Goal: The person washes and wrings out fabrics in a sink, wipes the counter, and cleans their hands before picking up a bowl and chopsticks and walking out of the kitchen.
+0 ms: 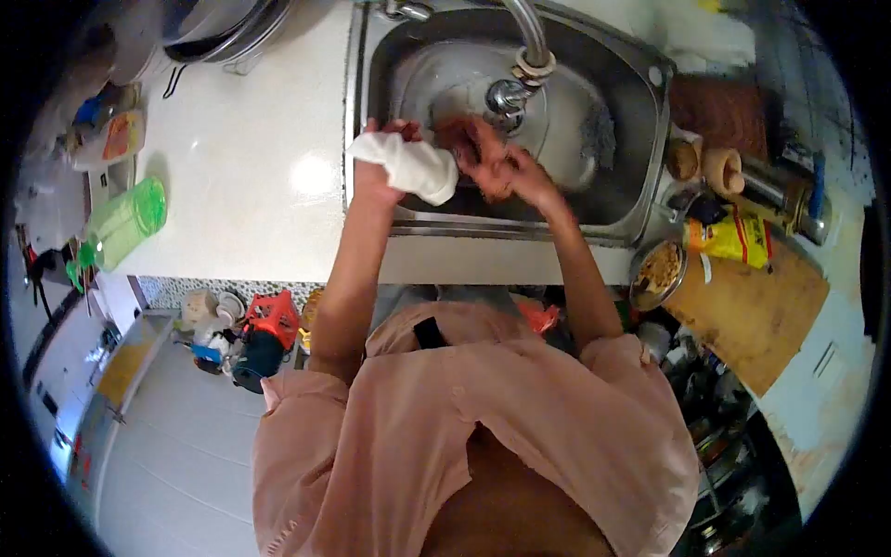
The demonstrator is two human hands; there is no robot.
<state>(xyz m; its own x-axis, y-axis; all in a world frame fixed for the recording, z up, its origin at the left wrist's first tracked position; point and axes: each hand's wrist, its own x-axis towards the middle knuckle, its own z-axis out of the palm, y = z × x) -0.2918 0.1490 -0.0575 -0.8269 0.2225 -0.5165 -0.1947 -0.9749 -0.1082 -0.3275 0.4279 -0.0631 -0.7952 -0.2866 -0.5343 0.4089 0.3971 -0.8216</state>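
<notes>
Over the near left part of the steel sink (661,139), my left hand (406,128) is closed on a white cloth (408,169). The cloth hangs over the hand and covers most of it; a few fingertips show beyond its far edge. My right hand (522,176) is beside it, just below the tap (529,32), over the basin. Motion smears its fingers. A reddish-brown shape (459,137) lies against the fingers, and I cannot make out whether it is a held thing or part of a hand. A dark grey mesh-like scrubber (599,135) lies on the sink's right side.
A green pump bottle (130,223) and pans (223,32) stand on the left counter (251,186). At right are a wooden board (752,316), a bowl of food pieces (659,272), a yellow packet (733,239) and a wooden mortar (722,172). A red stool (272,320) is below the counter.
</notes>
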